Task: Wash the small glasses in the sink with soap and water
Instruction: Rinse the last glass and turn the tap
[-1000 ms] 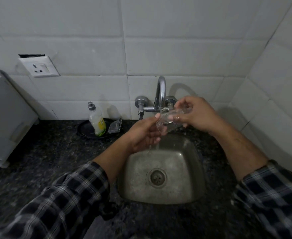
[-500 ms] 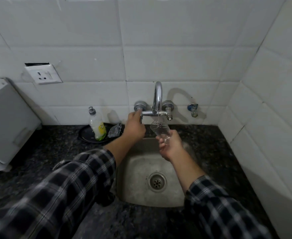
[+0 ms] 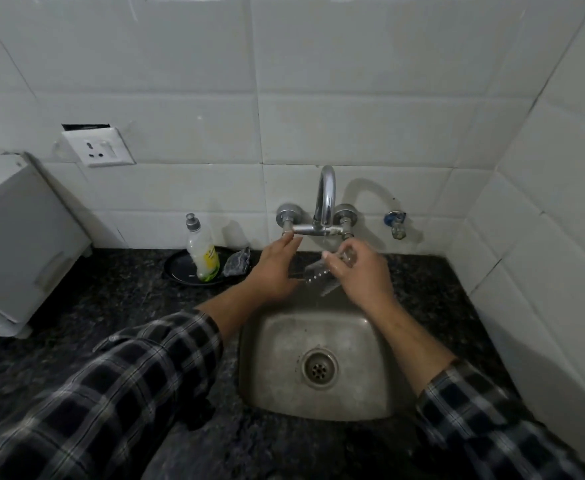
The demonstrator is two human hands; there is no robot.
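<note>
We see 1 small glass (image 3: 317,279), clear and tilted on its side, above the back edge of the sink (image 3: 381,393), just under the spout of the tap (image 3: 325,199) near the middle of the frame. The right hand (image 3: 362,273) grips it with curled fingers. The left hand (image 3: 273,268) holds nothing: its fingers are straight and reach up to the tap's handle on the left of the spout, though we cannot tell whether they press it. A thin thread of water falls from the spout toward the glass. We see no foam on the glass or in the basin, so we judge this to be a rinse, or the water just being set, and not the soaping itself. The soap bottle (image 3: 203,251) stands upright on a dark dish (image 3: 177,271) left of the tap, with a crumpled scrubber (image 3: 237,262) beside it, and neither is in a hand. The basin holds no other glass in view, so we cannot say how many are left to wash. The sink is set in a dark speckled countertop (image 3: 111,296); white tiles (image 3: 353,126) cover the wall behind and the wall at the right of the frame. A socket (image 3: 97,147) sits at upper left, a white appliance (image 3: 17,237) at the left edge, and 1 small valve (image 3: 395,224) to the right of the tap.
</note>
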